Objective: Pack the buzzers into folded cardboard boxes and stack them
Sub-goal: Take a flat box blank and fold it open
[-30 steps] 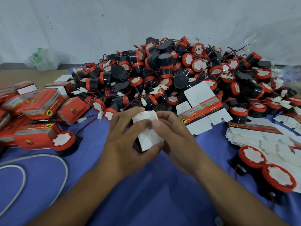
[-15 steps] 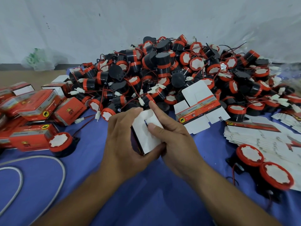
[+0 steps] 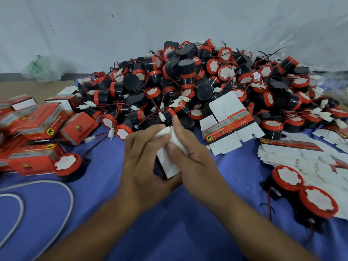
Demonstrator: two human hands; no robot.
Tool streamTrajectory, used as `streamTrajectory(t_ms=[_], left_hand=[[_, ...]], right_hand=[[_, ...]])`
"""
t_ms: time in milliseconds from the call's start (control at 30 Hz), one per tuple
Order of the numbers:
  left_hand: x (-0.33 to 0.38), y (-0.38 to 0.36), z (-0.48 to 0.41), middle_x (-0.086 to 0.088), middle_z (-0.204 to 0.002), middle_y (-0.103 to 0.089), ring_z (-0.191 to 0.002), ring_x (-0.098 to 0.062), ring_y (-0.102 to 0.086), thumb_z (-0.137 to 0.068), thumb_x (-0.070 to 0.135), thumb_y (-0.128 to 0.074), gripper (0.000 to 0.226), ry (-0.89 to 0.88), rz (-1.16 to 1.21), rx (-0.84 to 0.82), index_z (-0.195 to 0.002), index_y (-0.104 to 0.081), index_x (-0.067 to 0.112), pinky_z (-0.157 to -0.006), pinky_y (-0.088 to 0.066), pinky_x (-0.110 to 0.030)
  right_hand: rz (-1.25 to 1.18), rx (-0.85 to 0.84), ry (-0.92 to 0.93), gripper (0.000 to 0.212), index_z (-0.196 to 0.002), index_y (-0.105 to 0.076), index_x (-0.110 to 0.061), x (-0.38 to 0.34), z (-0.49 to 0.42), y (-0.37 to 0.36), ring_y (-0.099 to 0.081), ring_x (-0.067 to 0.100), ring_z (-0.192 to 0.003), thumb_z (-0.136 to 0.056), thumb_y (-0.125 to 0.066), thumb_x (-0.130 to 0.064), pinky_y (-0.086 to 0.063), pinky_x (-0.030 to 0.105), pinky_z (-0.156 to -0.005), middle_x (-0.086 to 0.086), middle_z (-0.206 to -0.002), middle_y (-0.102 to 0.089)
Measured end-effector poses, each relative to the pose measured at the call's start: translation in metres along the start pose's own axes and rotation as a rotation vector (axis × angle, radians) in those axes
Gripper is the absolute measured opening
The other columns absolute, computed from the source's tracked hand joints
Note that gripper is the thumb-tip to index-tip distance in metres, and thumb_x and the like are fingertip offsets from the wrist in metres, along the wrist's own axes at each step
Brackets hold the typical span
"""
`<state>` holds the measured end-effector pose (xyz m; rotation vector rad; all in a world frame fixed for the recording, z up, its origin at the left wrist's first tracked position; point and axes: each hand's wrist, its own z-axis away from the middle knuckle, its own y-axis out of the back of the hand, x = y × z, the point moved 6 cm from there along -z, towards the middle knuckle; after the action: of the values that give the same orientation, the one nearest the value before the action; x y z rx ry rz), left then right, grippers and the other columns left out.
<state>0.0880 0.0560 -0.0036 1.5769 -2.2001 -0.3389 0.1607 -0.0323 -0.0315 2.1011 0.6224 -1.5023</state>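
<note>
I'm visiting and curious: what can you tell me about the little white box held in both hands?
The small cardboard box is thin card, plain white on the faces shown, with a dark edge at its lower left. It is tilted over the blue cloth, before the buzzer pile. The left hand wraps one side; the right hand pinches the other, thumb on its front. Its top flap is bent over.

- Centre: box (image 3: 169,162), held between left hand (image 3: 143,162) and right hand (image 3: 195,161).
- 12 o'clock: buzzer heap (image 3: 188,81), behind box.
- 2 o'clock: flat blank (image 3: 231,127) against heap's foot.
- 3 o'clock: stack of blanks (image 3: 301,157); two buzzers (image 3: 287,178) at its near edge.
- 9–10 o'clock: packed boxes (image 3: 43,125), lone buzzer (image 3: 67,165) beside.
- 8 o'clock: cable (image 3: 72,199) on cloth (image 3: 169,232).
</note>
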Motion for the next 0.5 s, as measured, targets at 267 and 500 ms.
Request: streamTrajectory(t_ms=[267,500], left_hand=[[-0.005,0.000,0.002,-0.013,-0.126,-0.050,-0.118,-0.024,-0.047,-0.092,0.051,-0.060,0.071,0.022,0.044,-0.022,-0.123,-0.052,-0.011,-0.112,-0.026,-0.020],[-0.009,-0.001,0.003,-0.011,-0.130,-0.051,-0.121,-0.026,-0.049,-0.079,0.049,-0.072,0.069,0.035,0.070,-0.046,-0.127,-0.046,0.007,-0.107,-0.037,-0.027]], right_hand=[[0.305,-0.147,0.018,0.065,-0.158,0.005,-0.039,-0.005,0.002,-0.003,-0.023,-0.006,-0.139,-0.106,-0.034,-0.044,-0.025,0.014,-0.112,-0.027,-0.148,-0.028],[-0.248,-0.117,-0.143,0.058,-0.152,-0.035,-0.033,-0.004,-0.005,0.008,-0.050,-0.001,-0.131,-0.101,-0.054,-0.013,-0.042,0.031,-0.112,-0.021,-0.144,-0.052]])
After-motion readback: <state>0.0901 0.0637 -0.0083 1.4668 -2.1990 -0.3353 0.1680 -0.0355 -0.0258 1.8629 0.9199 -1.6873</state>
